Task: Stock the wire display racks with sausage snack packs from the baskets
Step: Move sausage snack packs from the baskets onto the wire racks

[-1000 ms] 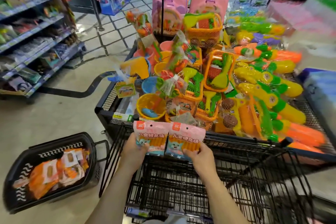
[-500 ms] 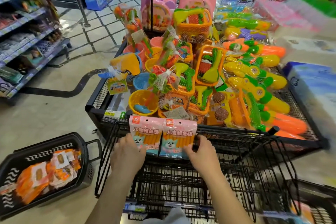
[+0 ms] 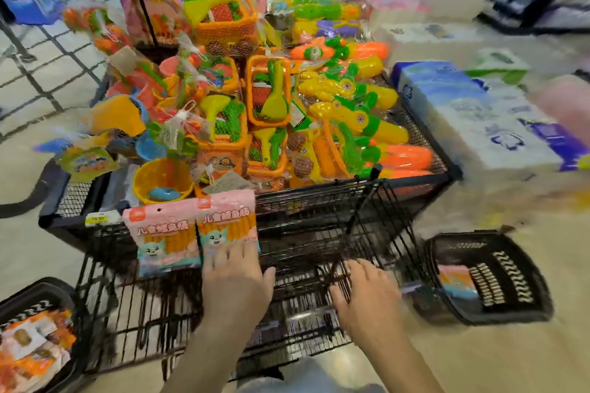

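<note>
Two pink sausage snack packs (image 3: 191,233): upright in wire rack (image 3: 319,233), left end. Your left hand (image 3: 236,284) lies flat, fingers spread, on one; right hand (image 3: 367,297) spread, empty. Square their edges.

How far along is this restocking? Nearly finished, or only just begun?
Early, by the look of it. Two pink sausage packs stand side by side in the wire rack. The left hand rests on one; the right hand is empty on the wires. Most of the rack is bare, and the left basket holds many orange packs.
</note>
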